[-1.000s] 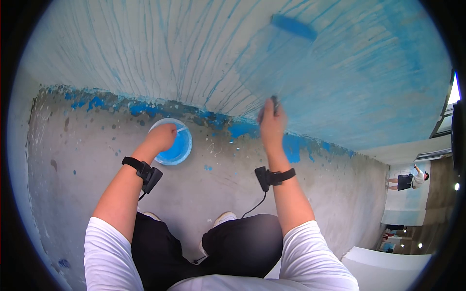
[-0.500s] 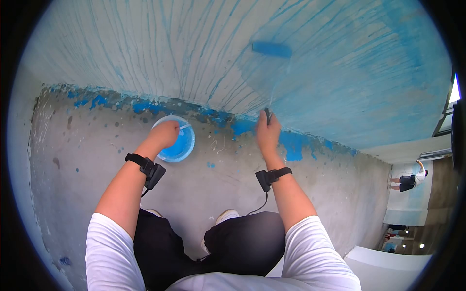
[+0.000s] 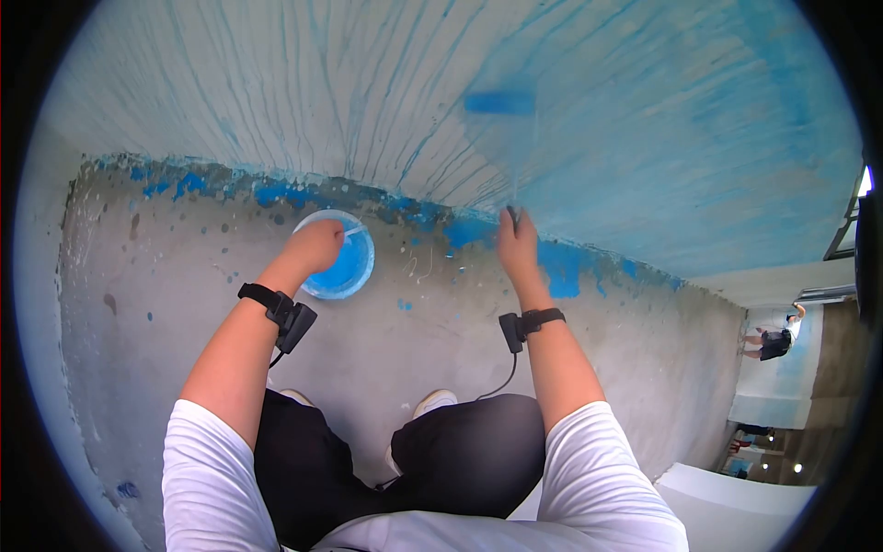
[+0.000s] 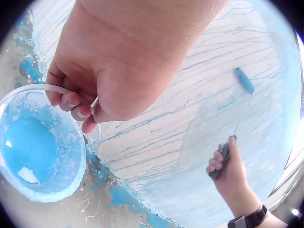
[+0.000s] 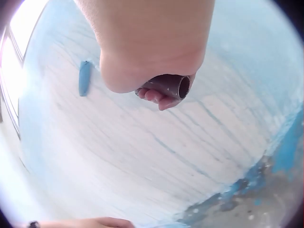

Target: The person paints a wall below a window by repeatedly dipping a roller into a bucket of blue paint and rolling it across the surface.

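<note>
My left hand (image 3: 311,248) grips the thin white handle (image 4: 42,87) of a white bucket (image 3: 368,267). Blue paint (image 4: 31,147) lies in the bucket, and its inner wall is smeared with it. My right hand (image 3: 519,247) is wrapped around the dark, hollow-ended grip (image 5: 164,86) of a paint roller. The blue roller sleeve (image 3: 499,102) lies against the wall (image 3: 625,175), well above that hand; it is blurred in the head view. Thin blue drips streak the pale wall left of the sleeve, and light blue paint covers the area to its right.
Grey concrete floor (image 3: 184,304) meets the wall along a rough edge with blue spills (image 3: 561,267). My knees (image 3: 469,451) and shoes are just below the hands. Far off at the right, another person (image 3: 777,340) stands by a wall.
The roller sleeve has travelled down and leftward over the wall, with my right hand slightly lower than a second ago. My left hand keeps its hold on the bucket's handle.
</note>
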`<state>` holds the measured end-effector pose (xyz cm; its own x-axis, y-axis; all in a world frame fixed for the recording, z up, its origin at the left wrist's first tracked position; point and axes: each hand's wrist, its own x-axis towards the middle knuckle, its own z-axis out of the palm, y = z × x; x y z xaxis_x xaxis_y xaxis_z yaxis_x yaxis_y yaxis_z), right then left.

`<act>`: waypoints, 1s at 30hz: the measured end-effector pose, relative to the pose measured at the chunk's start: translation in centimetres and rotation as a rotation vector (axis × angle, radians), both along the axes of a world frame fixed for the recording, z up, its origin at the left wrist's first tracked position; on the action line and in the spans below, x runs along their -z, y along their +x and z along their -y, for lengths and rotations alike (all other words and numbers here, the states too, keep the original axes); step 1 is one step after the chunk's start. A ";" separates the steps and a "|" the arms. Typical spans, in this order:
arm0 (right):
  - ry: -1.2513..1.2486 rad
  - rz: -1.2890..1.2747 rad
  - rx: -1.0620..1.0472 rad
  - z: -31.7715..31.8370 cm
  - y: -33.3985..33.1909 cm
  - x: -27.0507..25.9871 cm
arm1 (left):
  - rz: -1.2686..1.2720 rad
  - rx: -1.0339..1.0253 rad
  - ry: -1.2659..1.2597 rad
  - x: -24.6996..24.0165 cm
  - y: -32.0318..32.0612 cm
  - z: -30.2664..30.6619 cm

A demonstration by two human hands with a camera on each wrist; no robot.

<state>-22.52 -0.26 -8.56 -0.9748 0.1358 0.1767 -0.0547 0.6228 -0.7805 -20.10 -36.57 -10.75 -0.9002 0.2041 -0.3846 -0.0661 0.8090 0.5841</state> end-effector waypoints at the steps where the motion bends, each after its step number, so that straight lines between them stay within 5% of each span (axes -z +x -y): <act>1: 0.001 0.001 -0.003 -1.2 0.8 0.7 | -0.016 0.002 0.008 -0.2 0.0 0.0; 6: 0.220 0.193 0.098 -5.7 3.5 4.4 | -0.030 -0.026 0.025 -0.3 0.1 -0.2; 15: 0.396 0.143 0.081 -4.2 3.6 1.6 | 0.005 -0.024 0.004 -0.8 0.1 -0.1; 24: 0.334 0.007 -0.049 4.2 0.1 -5.2 | -0.038 -0.024 0.012 -0.2 0.2 -0.1; 30: 0.513 -0.065 0.038 -2.6 1.3 1.6 | 0.001 -0.011 0.007 -0.7 0.1 -0.2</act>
<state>-21.20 2.37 -10.12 -0.9557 0.0513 0.2897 -0.0623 0.9271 -0.3695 -20.02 -36.42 -10.07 -0.9020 0.1972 -0.3842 -0.0754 0.8040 0.5898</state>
